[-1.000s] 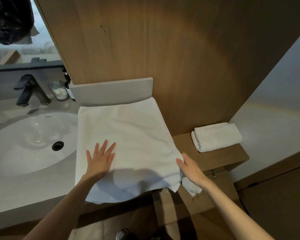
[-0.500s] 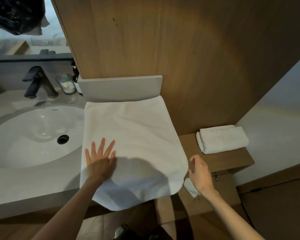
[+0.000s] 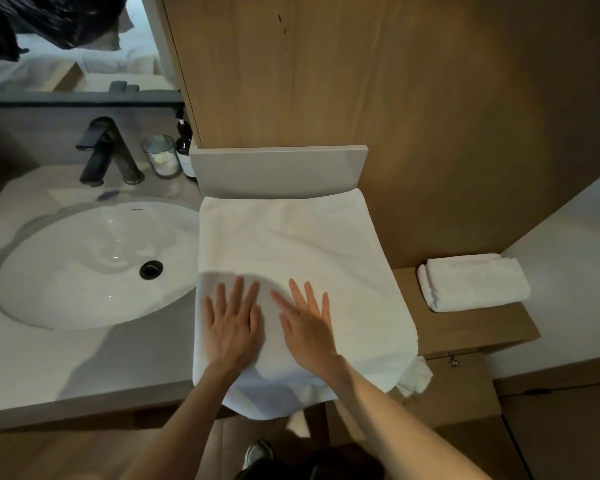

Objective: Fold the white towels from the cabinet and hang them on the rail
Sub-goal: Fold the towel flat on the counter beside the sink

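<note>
The dark bottle (image 3: 184, 147) by the wall carries a pale label, and the sink (image 3: 84, 265) has a small mark at its back rim. The writing on both is too small to read.

Both hands lie flat on the towel (image 3: 291, 244), palms down, fingers straight and slightly spread, gripping nothing. The left hand (image 3: 231, 322) presses the towel's near left part. The right hand (image 3: 307, 323) lies just beside it, toward the middle, its fingers angled a little to the left. Both forearms are bare and come up from the bottom edge, converging on the towel.

The towel is spread on the worktop (image 3: 49, 362) just right of the sink. Its far edge lies against the grey upstand (image 3: 278, 171) below the wood panel (image 3: 361, 81), and its near edge hangs over the worktop's front. Light creases run across its middle. A folded towel (image 3: 473, 284) lies on a lower wooden shelf (image 3: 465, 327) to the right, well apart from the hands. A small crumpled white scrap (image 3: 414, 375) shows beneath the spread towel's near right corner.

Behind the sink stand a black tap (image 3: 106, 150), a glass jar (image 3: 160, 155) and the bottle, close together.
</note>
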The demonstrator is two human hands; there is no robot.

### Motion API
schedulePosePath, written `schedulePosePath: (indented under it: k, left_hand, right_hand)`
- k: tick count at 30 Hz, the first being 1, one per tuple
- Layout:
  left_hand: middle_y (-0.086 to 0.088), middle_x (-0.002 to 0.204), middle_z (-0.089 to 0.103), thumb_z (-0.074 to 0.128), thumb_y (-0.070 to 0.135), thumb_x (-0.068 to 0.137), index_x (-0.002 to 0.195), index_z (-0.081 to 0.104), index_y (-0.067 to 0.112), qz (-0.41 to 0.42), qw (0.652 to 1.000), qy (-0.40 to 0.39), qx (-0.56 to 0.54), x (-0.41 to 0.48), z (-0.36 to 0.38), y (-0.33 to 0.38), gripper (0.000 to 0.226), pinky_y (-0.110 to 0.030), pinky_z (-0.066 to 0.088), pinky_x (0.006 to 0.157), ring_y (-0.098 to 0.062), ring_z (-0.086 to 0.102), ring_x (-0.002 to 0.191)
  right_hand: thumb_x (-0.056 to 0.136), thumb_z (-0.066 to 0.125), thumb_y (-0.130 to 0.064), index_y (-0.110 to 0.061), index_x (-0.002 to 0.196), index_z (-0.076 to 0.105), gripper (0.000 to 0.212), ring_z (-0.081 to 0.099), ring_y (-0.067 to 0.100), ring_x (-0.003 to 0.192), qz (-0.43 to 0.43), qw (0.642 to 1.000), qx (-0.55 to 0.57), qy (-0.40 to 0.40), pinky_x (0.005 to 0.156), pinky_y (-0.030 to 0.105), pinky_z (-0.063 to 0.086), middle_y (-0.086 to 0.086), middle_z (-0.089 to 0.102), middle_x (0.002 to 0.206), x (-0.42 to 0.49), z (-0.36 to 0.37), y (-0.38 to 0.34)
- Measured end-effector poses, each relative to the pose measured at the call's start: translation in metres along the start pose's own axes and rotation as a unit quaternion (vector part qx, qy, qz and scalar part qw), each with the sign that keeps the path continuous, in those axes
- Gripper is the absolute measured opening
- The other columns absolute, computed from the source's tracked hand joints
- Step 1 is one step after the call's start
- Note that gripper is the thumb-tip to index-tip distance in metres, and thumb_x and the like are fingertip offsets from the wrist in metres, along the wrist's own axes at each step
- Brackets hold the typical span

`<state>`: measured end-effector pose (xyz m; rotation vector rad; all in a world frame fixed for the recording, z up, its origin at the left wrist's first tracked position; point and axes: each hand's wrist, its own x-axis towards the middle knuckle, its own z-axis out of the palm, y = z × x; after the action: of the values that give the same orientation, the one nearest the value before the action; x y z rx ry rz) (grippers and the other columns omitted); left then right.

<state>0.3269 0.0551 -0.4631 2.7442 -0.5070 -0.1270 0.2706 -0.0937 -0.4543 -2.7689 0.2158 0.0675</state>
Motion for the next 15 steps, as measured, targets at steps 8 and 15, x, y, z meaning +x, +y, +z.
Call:
schedulePosePath:
  k: [8,15]
  left_hand:
    - [0.008,0.160,-0.002,0.004,0.044,0.094,0.153,0.009,0.035,-0.005,1.000,-0.003,-0.012,0.001,-0.002,0.001,0.060,-0.045,-0.010,0.119,-0.020,-0.015,0.147]
    - [0.004,0.160,0.008,0.006,0.043,0.095,0.152,0.019,0.030,0.004,1.000,0.000,-0.010,0.001,-0.004,0.002,0.060,-0.043,-0.014,0.117,-0.024,-0.006,0.148]
  right_hand:
    - [0.095,0.003,-0.065,-0.055,0.147,-0.009,0.054,-0.019,0.018,0.147,0.118,0.989,-0.094,0.000,0.120,0.046,-0.009,-0.011,-0.013,0.161,0.009,-0.026,0.083]
    - [0.099,0.008,-0.058,-0.042,0.152,-0.005,0.057,-0.019,0.021,0.147,0.225,0.974,-0.035,0.001,0.120,0.047,-0.007,-0.006,-0.015,0.162,-0.003,-0.040,0.119]
